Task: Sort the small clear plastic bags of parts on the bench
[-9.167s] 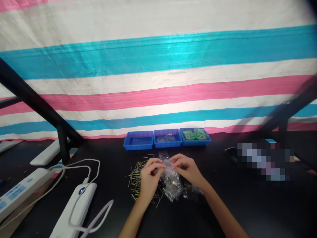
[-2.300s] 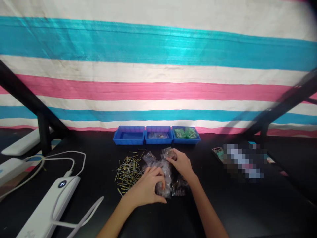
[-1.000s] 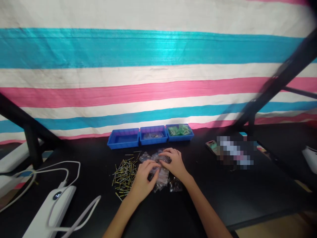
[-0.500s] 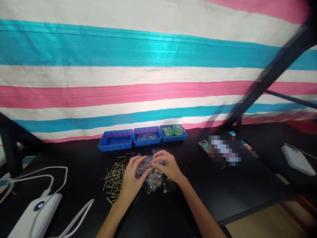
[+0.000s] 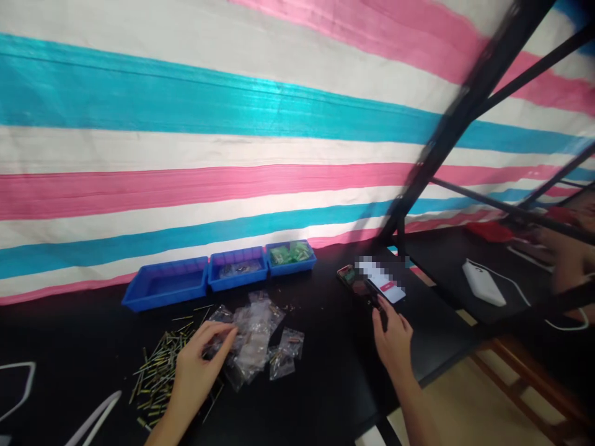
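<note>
The left hand [image 5: 198, 371] lies on the black bench [image 5: 325, 396], palm down, its curled fingers resting on the near edge of a heap of small clear plastic bags [image 5: 253, 334]; whether it pinches one of them cannot be told. The right hand [image 5: 393, 337] is well apart from it, stretched out to the right with fingers loosely extended and nothing between them, its fingertips touching or just short of a phone [image 5: 379, 285] that lies on the bench with its screen lit.

The bags sit in a loose pile at the middle of the bench, two of them a little aside to the right. Just left of the left hand lies a scatter of thin metal pins [image 5: 160, 368]. Behind the pile, against the striped cloth [image 5: 186, 155], three blue trays [image 5: 218, 275] stand in a row, touching; the right one holds green parts. A white cable [image 5: 93, 421] crosses the near left corner. On a further bench at the right lies a white power bank [image 5: 483, 282].
</note>
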Available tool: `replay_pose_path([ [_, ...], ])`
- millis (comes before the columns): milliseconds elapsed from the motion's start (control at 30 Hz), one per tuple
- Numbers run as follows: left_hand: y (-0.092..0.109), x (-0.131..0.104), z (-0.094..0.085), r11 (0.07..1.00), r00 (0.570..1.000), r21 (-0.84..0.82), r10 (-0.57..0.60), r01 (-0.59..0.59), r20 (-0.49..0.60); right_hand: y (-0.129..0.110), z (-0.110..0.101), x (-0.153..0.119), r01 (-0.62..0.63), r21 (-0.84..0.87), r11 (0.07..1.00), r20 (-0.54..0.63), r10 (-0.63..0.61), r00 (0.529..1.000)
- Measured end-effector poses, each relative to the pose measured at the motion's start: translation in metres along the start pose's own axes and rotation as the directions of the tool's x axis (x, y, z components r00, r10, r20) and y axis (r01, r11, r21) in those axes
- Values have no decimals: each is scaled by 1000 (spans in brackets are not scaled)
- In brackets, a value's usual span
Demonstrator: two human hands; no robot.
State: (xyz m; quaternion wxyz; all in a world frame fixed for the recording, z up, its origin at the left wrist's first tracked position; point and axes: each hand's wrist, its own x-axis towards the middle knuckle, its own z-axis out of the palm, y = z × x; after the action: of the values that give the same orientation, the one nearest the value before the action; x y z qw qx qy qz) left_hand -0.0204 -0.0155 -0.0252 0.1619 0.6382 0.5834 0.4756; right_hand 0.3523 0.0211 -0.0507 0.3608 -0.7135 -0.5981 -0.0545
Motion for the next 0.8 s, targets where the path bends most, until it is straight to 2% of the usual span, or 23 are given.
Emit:
replay_pose_path([
  [67,-2,1,0,1000,1000,3,-4,4,-7,18,1,-3,-13,-84,996,-31,11,999],
  [133,-4,2,1,1000,1000,10,-9,9,-19,24,3,-5,-9,-116,993,-31,6,1000],
  [233,-5,3,0,1000,999,22,-2,2,-35,23,5,-4,-2,-96,995,0,2,1000],
  [367,-5,4,-2,1000,999,25,-5,5,-34,20,8,3,7,39,999,101,-11,995],
  [433,-5,4,-3,1000,1000,19,-9,9,-29,21,10,8,28,74,997,95,-35,995],
  [600,-5,4,-6,1000,999,6,-18,18,-40,26,11,12,70,14,997,19,-71,997],
  [800,-3,3,-8,1000,999,22,-9,10,-51,28,11,10,180,-63,982,94,-174,980],
])
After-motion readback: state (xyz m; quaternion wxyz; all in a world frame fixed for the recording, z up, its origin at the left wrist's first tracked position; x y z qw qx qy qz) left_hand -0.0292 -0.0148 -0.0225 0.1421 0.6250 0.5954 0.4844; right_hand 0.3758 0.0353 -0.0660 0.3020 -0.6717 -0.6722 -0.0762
